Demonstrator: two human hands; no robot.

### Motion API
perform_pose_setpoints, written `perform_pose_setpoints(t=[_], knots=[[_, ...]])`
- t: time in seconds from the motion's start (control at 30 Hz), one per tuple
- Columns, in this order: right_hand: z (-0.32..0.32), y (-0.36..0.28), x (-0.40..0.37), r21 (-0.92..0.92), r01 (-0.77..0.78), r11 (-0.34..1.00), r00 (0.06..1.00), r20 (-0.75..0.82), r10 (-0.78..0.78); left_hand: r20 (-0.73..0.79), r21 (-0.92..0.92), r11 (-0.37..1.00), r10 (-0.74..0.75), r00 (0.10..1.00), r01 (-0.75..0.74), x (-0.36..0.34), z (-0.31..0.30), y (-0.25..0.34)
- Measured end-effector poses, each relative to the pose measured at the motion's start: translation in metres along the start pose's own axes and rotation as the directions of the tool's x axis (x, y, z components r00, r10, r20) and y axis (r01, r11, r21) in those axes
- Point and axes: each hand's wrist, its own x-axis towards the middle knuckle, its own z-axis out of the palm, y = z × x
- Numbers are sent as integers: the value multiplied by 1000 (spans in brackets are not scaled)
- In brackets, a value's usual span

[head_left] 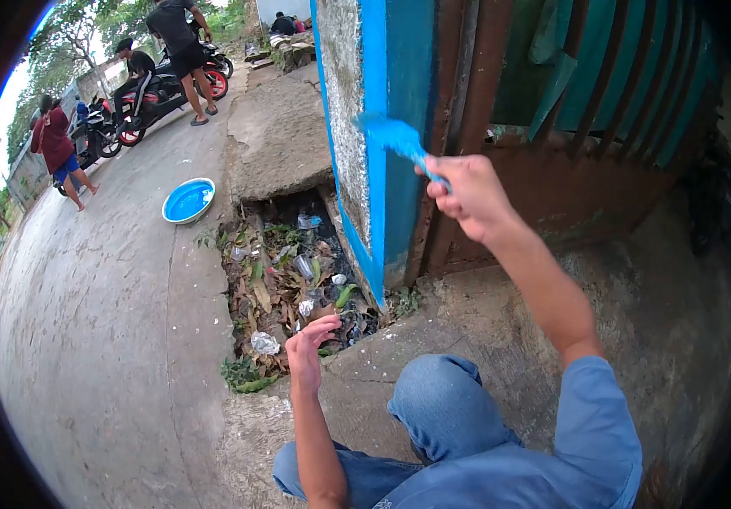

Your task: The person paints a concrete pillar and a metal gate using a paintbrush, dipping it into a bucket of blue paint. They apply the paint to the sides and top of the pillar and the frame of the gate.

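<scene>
My right hand (pixel 467 195) is closed around the handle of a paintbrush (pixel 395 136) coated in bright blue paint. The brush's bristle end lies against the edge of the wall pillar (pixel 374 161), where a blue band borders a rough grey and white face. My left hand (pixel 310 343) is raised over the near edge of the litter-filled ditch, fingers stretched and slightly curled, holding nothing. A white-rimmed basin (pixel 187 201) with blue paint in it sits on the pavement to the left, apart from both hands.
An open ditch (pixel 289 280) full of leaves, plastic cups and foil lies below the pillar. To the right stands a rusty brown and green metal gate (pixel 569 170). Up the road are several people and parked motorcycles (pixel 158 93). A broken concrete slab (pixel 281 127) borders the ditch.
</scene>
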Motion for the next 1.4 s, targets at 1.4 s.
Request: perform_pose_setpoints(t=[1.4], knots=[[14,0,-6,-92,174,981,983,-48,-179,6,3,1000,20,1000,-20,-2,4,6]])
